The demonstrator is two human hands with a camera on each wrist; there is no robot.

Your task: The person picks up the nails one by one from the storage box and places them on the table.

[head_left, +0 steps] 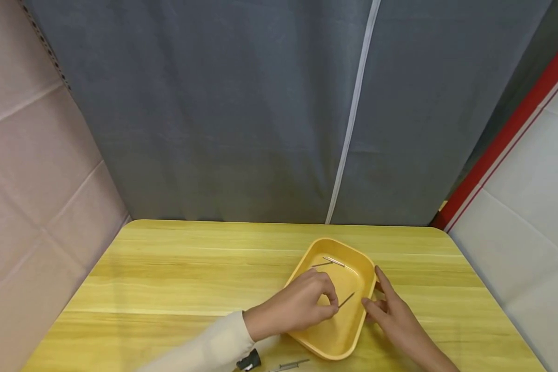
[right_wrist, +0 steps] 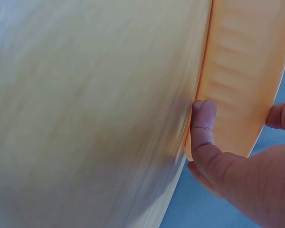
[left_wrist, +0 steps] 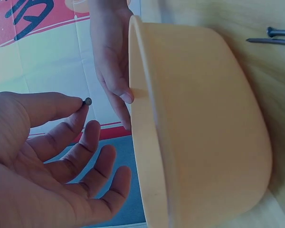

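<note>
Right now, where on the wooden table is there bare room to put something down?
The yellow wooden table lies bare left of the yellow plastic tray, and in a strip behind it along the grey curtain. It is crowded at the tray: the left hand pinches a thin metal nail, the right hand touches the rim, more nails lie at the near edge.

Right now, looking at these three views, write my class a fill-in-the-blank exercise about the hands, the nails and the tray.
1. The left hand pinches a thin metal ____ above the tray.
2. The tray is ____ in colour.
3. The right hand touches the tray's ____ with its fingers.
4. The tray stands on a ____ table.

Missing words: nail; yellow; rim; wooden
</note>
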